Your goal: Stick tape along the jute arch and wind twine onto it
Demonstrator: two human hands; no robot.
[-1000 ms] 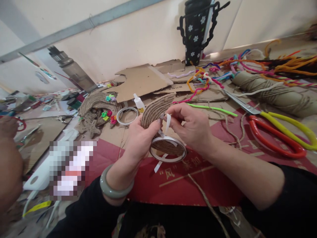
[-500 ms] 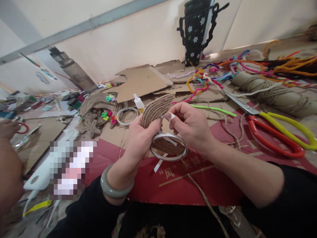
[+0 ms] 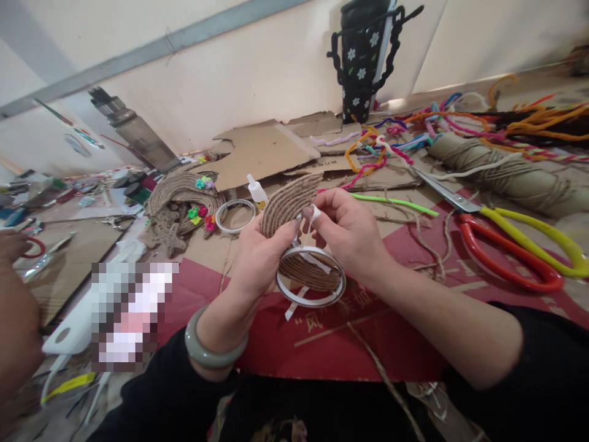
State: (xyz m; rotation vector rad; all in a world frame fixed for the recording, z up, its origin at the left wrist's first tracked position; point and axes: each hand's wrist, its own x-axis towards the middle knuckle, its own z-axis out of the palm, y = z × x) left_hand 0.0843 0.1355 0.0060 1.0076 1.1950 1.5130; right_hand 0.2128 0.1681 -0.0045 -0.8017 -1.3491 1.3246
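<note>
Jute-wrapped leaf shape and tape ring held in both hands above the desk.

The twine-covered piece (image 3: pixel 288 205) is gripped at its lower edge by the left hand (image 3: pixel 257 261), thumb and fingers closed on it; a grey-green bangle (image 3: pixel 209 344) is worn on that wrist. A white tape strip (image 3: pixel 314 215) is pinched between thumb and forefinger of the right hand (image 3: pixel 352 236), close against the piece's edge. A tape ring (image 3: pixel 310 276) is seen hanging below both hands, over the red card (image 3: pixel 414 264) on the desk; what carries it cannot be told. Noted near: a second tape ring (image 3: pixel 235 215) and glue bottle (image 3: pixel 256 190) behind the left hand, red-and-yellow scissors (image 3: pixel 510 245) well to the right, a twine spool (image 3: pixel 510 175) and pipe cleaners (image 3: pixel 460 123) beyond. Another person's hand (image 3: pixel 11 245) is seen at far left.
</note>
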